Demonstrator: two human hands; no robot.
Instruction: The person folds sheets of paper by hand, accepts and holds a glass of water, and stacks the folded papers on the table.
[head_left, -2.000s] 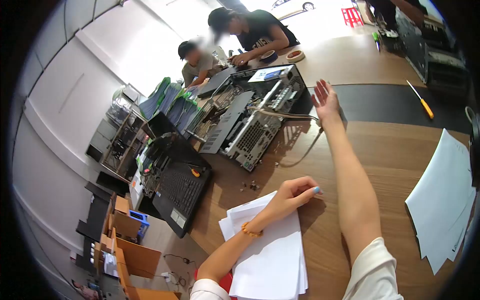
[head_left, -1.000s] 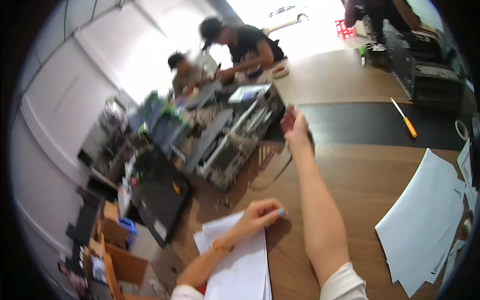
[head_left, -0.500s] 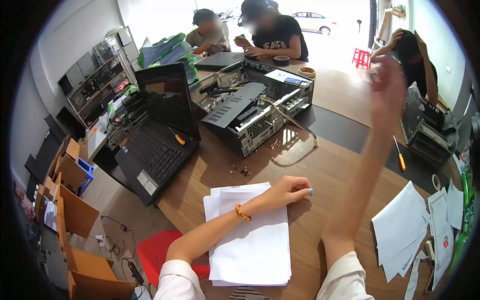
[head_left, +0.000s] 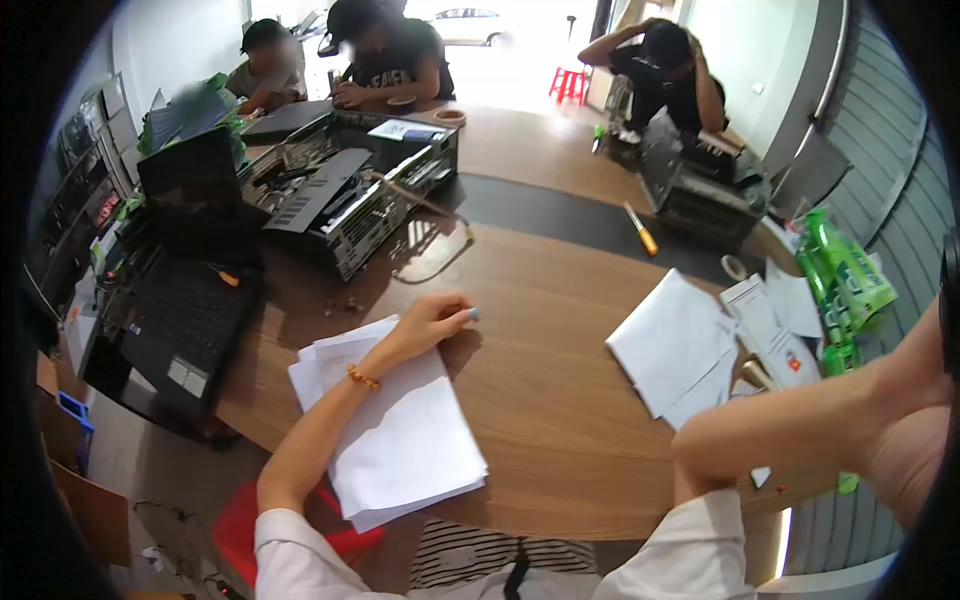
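My left hand (head_left: 435, 322) lies at the upper edge of a stack of white paper (head_left: 405, 440), its fingers loosely curled in and nothing visible in them. A bracelet of amber beads (head_left: 362, 378) circles that wrist, and the thumbnail is blue. Raised close to the camera at the right edge, my right hand (head_left: 912, 445) is only partly in view; its fingers are cut off or hidden. A dark object (head_left: 950, 310) shows beside it at the frame's edge, too cropped to name.
An open desktop computer case (head_left: 385, 195) and a black laptop (head_left: 185, 310) stand left. Loose screws (head_left: 345, 305) lie nearby. Rightward are folded papers (head_left: 670, 345), a yellow-handled screwdriver (head_left: 645, 238) and another case (head_left: 700, 200). Several people sit across the table (head_left: 540, 380).
The view has turned right. My right hand has swung from above the table to the right edge, close to the camera. My left hand stays on the paper.
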